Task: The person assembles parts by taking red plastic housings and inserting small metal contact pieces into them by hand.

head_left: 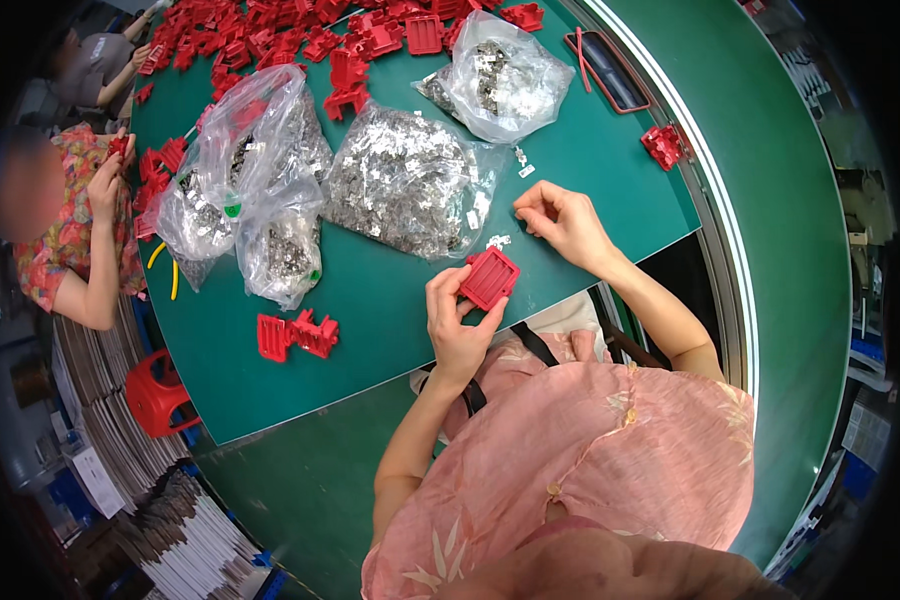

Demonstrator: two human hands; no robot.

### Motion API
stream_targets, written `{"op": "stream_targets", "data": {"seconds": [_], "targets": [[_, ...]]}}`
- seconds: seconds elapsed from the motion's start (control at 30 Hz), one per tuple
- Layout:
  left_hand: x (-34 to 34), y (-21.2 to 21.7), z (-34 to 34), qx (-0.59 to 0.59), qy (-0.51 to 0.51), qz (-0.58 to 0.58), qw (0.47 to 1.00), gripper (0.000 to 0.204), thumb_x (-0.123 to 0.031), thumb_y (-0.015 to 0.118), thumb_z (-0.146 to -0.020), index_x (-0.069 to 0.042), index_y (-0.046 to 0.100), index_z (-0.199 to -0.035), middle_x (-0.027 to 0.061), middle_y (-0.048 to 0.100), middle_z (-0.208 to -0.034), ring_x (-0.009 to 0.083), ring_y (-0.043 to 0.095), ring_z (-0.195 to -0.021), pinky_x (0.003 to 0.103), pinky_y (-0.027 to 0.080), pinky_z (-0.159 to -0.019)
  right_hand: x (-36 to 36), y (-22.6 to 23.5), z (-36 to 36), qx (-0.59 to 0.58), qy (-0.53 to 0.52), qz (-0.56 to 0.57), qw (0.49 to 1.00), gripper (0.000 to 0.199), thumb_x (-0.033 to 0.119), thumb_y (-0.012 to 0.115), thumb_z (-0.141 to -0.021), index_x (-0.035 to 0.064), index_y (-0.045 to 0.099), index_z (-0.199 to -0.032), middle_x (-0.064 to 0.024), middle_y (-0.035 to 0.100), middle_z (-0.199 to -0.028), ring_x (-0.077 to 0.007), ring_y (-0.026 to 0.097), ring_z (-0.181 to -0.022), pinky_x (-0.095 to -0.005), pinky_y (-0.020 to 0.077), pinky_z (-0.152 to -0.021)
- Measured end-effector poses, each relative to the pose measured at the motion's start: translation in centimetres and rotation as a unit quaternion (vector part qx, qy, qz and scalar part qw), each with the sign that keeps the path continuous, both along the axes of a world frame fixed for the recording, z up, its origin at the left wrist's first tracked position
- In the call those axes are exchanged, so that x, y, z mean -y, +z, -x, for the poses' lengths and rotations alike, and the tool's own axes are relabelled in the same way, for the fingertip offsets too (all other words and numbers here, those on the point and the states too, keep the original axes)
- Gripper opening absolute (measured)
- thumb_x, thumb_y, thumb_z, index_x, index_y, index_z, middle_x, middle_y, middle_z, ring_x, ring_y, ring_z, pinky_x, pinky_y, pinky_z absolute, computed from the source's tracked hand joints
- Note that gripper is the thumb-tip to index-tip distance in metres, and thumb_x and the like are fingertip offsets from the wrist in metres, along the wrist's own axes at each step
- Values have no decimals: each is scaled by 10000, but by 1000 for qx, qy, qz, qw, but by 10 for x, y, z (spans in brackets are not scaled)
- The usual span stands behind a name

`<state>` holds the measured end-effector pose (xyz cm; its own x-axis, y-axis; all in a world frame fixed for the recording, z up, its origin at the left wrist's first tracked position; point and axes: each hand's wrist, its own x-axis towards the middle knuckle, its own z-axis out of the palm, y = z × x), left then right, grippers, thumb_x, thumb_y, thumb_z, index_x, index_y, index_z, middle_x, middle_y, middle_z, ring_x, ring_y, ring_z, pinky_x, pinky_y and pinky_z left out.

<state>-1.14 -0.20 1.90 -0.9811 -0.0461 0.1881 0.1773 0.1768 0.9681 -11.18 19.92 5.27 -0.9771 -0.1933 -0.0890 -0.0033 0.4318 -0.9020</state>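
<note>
Near the front edge of the tabletop [370, 370], the left hand [458, 335] grips a red slotted part [490, 277] between thumb and fingers. Just beyond it lie small silvery pieces [499, 241]. To their right, the right hand [562, 222] is curled, thumb near forefinger; whether it pinches anything, I cannot tell. Farther off sit clear bags [410, 180] of metal pieces, then a heap of red parts [250, 35].
</note>
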Motion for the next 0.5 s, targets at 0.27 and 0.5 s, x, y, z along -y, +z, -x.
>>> {"op": "stream_targets", "data": {"seconds": [0.27, 0.5], "targets": [[-10, -5, 2, -48, 35, 56, 997, 647, 41, 841, -716, 13, 523, -1279, 129, 446, -1282, 211, 590, -1115, 308, 614, -857, 2, 23, -17, 171, 58, 162, 970, 106, 50, 670, -940, -14, 711, -1014, -33, 685, -908, -61, 618, -752, -212, 524, -704], [-12, -8, 3, -45, 71, 49, 995, 645, -18, 864, -698, -18, 532, -1251, 152, 479, -1236, 260, 578, -1104, 310, 615, -731, 15, 29, -33, 64, 160, 191, 966, 189, 19, 624, -948, -4, 706, -1117, -55, 654, -992, -110, 622, -901, -262, 519, -785]]}}
